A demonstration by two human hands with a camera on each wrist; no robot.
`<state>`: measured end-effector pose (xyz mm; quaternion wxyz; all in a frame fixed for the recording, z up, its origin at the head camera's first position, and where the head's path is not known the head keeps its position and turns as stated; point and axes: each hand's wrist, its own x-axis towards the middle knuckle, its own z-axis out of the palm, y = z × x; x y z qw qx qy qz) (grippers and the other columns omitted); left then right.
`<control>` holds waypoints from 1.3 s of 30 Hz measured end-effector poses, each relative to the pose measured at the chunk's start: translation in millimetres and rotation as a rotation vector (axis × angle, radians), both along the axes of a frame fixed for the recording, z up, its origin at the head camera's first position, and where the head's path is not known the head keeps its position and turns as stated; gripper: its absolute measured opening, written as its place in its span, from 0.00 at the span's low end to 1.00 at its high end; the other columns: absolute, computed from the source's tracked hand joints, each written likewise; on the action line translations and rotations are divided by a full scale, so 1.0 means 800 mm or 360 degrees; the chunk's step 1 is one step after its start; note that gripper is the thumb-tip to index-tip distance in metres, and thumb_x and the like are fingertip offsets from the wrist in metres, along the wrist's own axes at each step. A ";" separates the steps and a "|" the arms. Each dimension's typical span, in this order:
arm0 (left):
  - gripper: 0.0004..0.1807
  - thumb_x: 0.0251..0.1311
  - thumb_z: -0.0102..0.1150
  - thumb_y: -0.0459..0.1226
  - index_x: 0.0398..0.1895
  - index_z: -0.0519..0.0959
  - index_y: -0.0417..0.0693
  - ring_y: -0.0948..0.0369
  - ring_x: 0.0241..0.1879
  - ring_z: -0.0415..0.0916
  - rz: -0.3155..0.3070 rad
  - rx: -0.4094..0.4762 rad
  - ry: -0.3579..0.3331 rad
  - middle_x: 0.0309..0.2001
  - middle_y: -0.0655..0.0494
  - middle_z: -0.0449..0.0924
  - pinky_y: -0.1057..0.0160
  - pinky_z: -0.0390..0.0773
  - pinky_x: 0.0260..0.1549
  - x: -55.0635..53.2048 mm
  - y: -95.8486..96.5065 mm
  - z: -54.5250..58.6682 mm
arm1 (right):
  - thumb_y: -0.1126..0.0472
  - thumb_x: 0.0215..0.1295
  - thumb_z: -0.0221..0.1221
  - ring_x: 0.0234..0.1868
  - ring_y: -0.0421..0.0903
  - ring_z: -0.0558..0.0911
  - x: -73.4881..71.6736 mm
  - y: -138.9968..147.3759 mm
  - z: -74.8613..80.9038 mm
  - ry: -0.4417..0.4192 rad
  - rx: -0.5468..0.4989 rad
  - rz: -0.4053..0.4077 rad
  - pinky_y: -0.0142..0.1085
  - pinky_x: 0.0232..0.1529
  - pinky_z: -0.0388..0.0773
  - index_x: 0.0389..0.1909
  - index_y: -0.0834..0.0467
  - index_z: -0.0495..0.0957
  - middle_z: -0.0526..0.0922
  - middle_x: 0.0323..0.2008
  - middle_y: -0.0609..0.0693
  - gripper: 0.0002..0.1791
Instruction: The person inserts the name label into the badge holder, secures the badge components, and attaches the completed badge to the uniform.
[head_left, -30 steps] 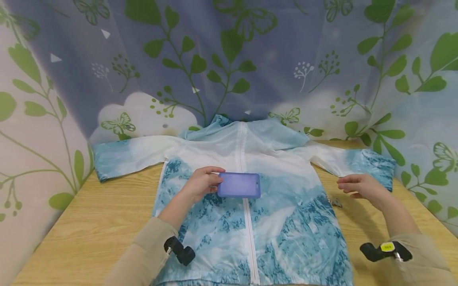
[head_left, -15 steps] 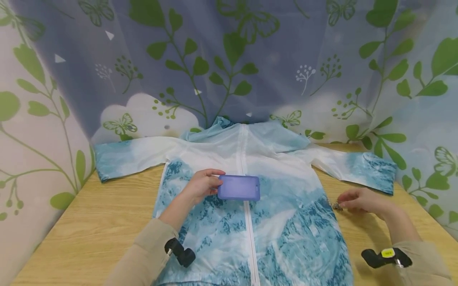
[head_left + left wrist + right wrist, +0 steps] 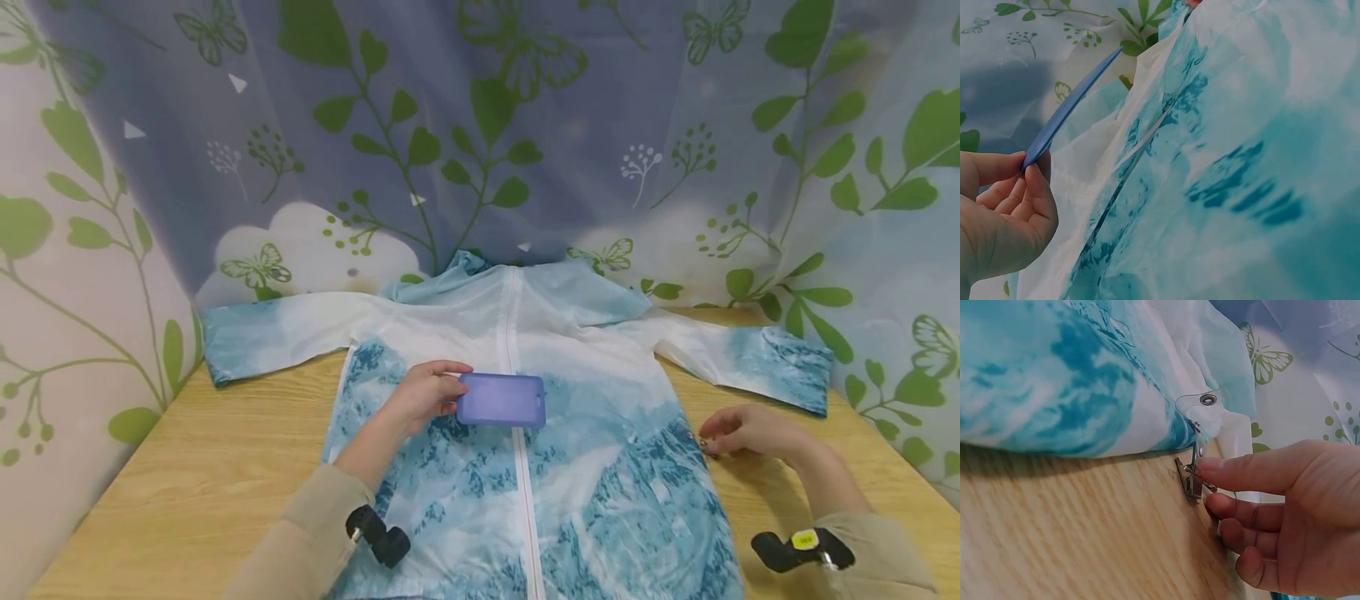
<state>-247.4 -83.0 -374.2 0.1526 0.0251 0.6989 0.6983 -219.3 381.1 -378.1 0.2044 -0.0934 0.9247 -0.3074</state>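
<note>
My left hand (image 3: 429, 397) pinches a purple-blue rectangular card holder (image 3: 501, 401) by its left end, above a jacket. In the left wrist view the card holder (image 3: 1072, 106) is seen edge-on, between thumb and fingers. At the jacket's right edge my right hand (image 3: 761, 435) is low over the table. In the right wrist view its thumb and forefinger pinch a small metal badge clip (image 3: 1192, 478) near the wood. A clear plastic strap (image 3: 1191, 400) with a metal snap runs from the clip over the jacket cloth.
The blue-and-white zip jacket (image 3: 600, 500) lies spread out, both sleeves stretched sideways, on a wooden table (image 3: 195, 467). A leaf-and-butterfly printed curtain (image 3: 570, 167) stands behind the table and along both sides.
My right hand has come down from above the table to the badge clip and now pinches it. My left hand keeps holding the card holder in nearly the same place.
</note>
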 end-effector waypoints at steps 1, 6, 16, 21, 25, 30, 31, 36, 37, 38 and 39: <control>0.20 0.60 0.52 0.27 0.56 0.71 0.34 0.60 0.29 0.71 -0.0005 0.0004 0.0000 0.49 0.42 0.73 0.62 0.73 0.32 0.000 0.000 0.000 | 0.58 0.59 0.61 0.40 0.46 0.74 0.000 0.000 0.000 0.0009 0.0005 0.0012 0.39 0.39 0.72 0.48 0.70 0.75 0.79 0.45 0.59 0.21; 0.20 0.60 0.51 0.27 0.57 0.70 0.32 0.61 0.28 0.71 -0.0012 0.0013 0.0012 0.49 0.41 0.73 0.63 0.73 0.31 -0.001 -0.001 -0.002 | 0.57 0.58 0.62 0.39 0.46 0.73 -0.001 -0.004 -0.002 0.0040 0.0039 0.0015 0.40 0.38 0.71 0.45 0.67 0.78 0.80 0.43 0.57 0.19; 0.20 0.60 0.52 0.27 0.56 0.71 0.33 0.61 0.28 0.72 0.0013 -0.0008 0.0001 0.47 0.42 0.74 0.63 0.74 0.31 -0.001 0.001 -0.003 | 0.59 0.58 0.62 0.34 0.45 0.72 0.003 -0.010 -0.005 0.0037 -0.0020 0.0027 0.38 0.36 0.69 0.38 0.64 0.80 0.80 0.36 0.51 0.12; 0.20 0.60 0.52 0.27 0.57 0.71 0.33 0.61 0.28 0.71 0.0014 -0.0004 -0.0005 0.48 0.42 0.74 0.63 0.74 0.31 0.000 0.001 -0.003 | 0.59 0.58 0.62 0.38 0.46 0.74 0.005 -0.012 -0.003 0.0059 -0.0009 0.0046 0.40 0.39 0.72 0.43 0.67 0.78 0.80 0.40 0.55 0.17; 0.20 0.60 0.52 0.27 0.57 0.71 0.33 0.61 0.28 0.71 0.0017 -0.0003 0.0003 0.49 0.42 0.74 0.64 0.73 0.30 -0.002 0.000 -0.003 | 0.59 0.58 0.63 0.39 0.46 0.74 0.004 -0.013 -0.003 0.0083 -0.0014 0.0092 0.40 0.39 0.72 0.44 0.68 0.78 0.79 0.40 0.55 0.18; 0.20 0.60 0.52 0.27 0.57 0.72 0.35 0.60 0.28 0.71 0.0019 -0.0001 0.0004 0.47 0.42 0.74 0.64 0.73 0.30 -0.002 0.001 -0.001 | 0.60 0.57 0.63 0.34 0.46 0.71 0.002 -0.014 -0.006 0.0097 -0.0038 0.0089 0.38 0.34 0.71 0.42 0.68 0.78 0.78 0.35 0.52 0.17; 0.20 0.60 0.52 0.27 0.57 0.72 0.35 0.60 0.28 0.71 0.0015 0.0001 0.0004 0.47 0.43 0.74 0.64 0.73 0.30 -0.001 0.001 -0.001 | 0.60 0.57 0.63 0.34 0.46 0.71 0.002 -0.014 -0.006 0.0093 -0.0043 0.0083 0.38 0.34 0.70 0.41 0.67 0.79 0.78 0.34 0.51 0.16; 0.20 0.60 0.52 0.28 0.57 0.70 0.33 0.61 0.28 0.71 -0.0009 0.0004 0.0014 0.46 0.43 0.74 0.63 0.73 0.30 0.002 0.001 0.000 | 0.61 0.59 0.61 0.32 0.44 0.71 0.004 -0.012 -0.008 0.0100 -0.0042 0.0061 0.37 0.33 0.69 0.38 0.66 0.80 0.79 0.34 0.51 0.12; 0.20 0.60 0.52 0.28 0.57 0.71 0.34 0.61 0.28 0.71 -0.0010 0.0003 0.0013 0.46 0.43 0.74 0.63 0.73 0.31 0.002 0.001 0.001 | 0.61 0.60 0.61 0.32 0.44 0.72 0.005 -0.011 -0.008 0.0111 -0.0042 0.0054 0.37 0.32 0.70 0.38 0.66 0.80 0.80 0.34 0.51 0.12; 0.20 0.60 0.52 0.28 0.57 0.71 0.34 0.61 0.28 0.71 -0.0009 0.0001 0.0013 0.46 0.44 0.75 0.63 0.73 0.31 0.003 0.001 0.001 | 0.60 0.61 0.60 0.31 0.43 0.72 0.006 -0.010 -0.008 0.0127 -0.0040 0.0051 0.37 0.32 0.70 0.39 0.66 0.81 0.80 0.34 0.51 0.12; 0.21 0.60 0.52 0.28 0.58 0.70 0.33 0.61 0.28 0.71 -0.0015 0.0002 0.0014 0.45 0.44 0.75 0.63 0.73 0.31 0.002 0.001 0.001 | 0.60 0.62 0.59 0.31 0.43 0.72 0.007 -0.010 -0.007 0.0140 -0.0044 0.0051 0.36 0.31 0.71 0.39 0.66 0.81 0.80 0.34 0.51 0.13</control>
